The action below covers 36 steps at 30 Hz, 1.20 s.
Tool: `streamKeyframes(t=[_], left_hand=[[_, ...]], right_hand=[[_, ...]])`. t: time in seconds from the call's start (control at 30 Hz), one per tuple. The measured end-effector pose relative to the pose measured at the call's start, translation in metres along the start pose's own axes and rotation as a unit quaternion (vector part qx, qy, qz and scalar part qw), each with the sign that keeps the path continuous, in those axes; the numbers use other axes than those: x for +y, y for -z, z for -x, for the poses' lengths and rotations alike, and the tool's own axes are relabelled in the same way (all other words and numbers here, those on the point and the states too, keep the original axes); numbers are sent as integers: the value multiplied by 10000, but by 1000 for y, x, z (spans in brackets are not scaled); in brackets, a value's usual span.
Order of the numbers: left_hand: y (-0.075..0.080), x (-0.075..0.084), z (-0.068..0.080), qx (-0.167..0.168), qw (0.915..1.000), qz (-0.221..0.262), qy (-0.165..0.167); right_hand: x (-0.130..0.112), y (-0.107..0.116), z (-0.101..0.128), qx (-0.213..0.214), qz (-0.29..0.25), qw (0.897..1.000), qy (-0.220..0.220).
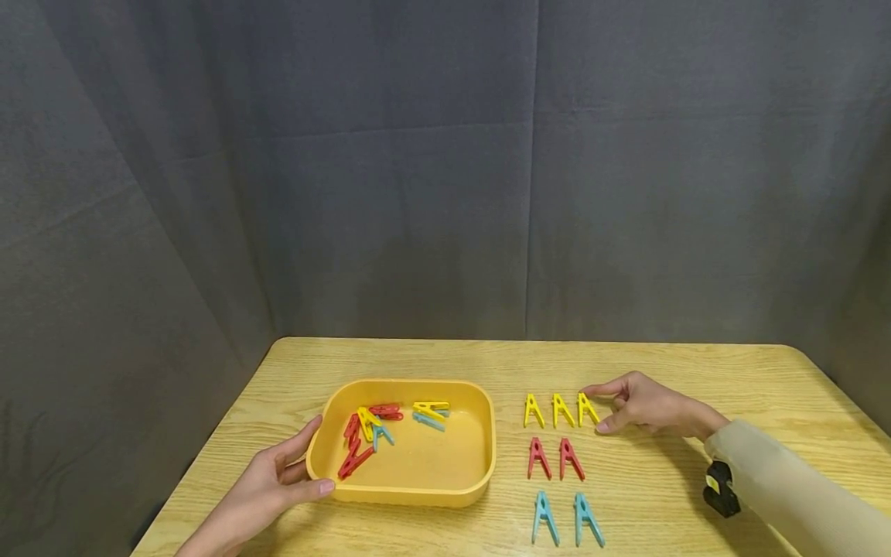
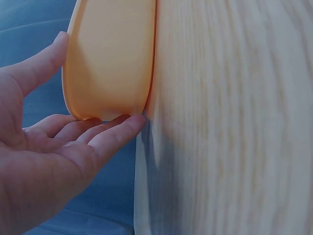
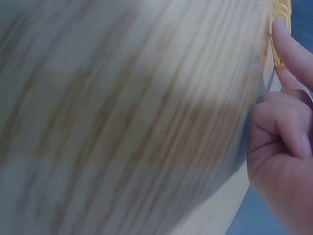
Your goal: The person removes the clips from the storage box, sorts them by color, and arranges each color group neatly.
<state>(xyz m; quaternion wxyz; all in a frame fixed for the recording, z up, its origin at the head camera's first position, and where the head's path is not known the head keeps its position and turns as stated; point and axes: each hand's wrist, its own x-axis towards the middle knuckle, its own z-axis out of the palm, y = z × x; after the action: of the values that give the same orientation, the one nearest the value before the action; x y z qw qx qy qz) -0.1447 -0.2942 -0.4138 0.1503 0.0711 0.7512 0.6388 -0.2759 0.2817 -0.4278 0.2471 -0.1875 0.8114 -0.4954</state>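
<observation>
My right hand [image 1: 643,404] pinched the third yellow clip [image 1: 585,404] between thumb and finger, at the row's end, near three o'clock from the tub [image 1: 435,466]. My left hand [image 1: 264,478] held the tub's side at nine o'clock. I thought it best to keep the feet near six o'clock, match the other two yellow clips [image 1: 559,404], and let go softly. I could read no words; the yellow patch [image 1: 712,484] by my sleeve [image 1: 786,480] looked too small.
</observation>
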Motion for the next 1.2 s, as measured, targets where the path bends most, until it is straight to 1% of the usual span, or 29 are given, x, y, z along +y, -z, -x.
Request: streamKeyframes(t=[0.27, 0.37, 0.47, 0.67, 0.73, 0.83, 0.93, 1.07, 1.2], left_hand=[[1, -1, 0, -70, 9999, 63, -73], [1, -1, 0, -43, 10000, 48, -30], [1, -2, -1, -46, 10000, 54, -26], [1, -3, -1, -71, 9999, 40, -124], [1, -3, -1, -52, 10000, 36, -77], [0, -4, 0, -42, 10000, 42, -23], [1, -2, 1, 14, 10000, 2, 48], [1, 0, 0, 123, 9998, -58, 154], [0, -1, -1, 98, 9999, -36, 25]], right_hand=[[-2, -1, 1, -66, -66, 9999, 69], [-3, -1, 1, -118, -65, 9999, 93], [-4, -2, 2, -111, -29, 9999, 20], [-12, 0, 8, 82, 399, 9992, -4], [-18, 1, 11, 121, 666, 9975, 201], [-35, -1, 12, 179, 1159, 9911, 625], [-62, -10, 9, 184, 1645, 9804, 1066], [-105, -31, 2, 101, 2041, 9705, 1279], [-136, -56, -13, -129, 2387, 9605, 1426]])
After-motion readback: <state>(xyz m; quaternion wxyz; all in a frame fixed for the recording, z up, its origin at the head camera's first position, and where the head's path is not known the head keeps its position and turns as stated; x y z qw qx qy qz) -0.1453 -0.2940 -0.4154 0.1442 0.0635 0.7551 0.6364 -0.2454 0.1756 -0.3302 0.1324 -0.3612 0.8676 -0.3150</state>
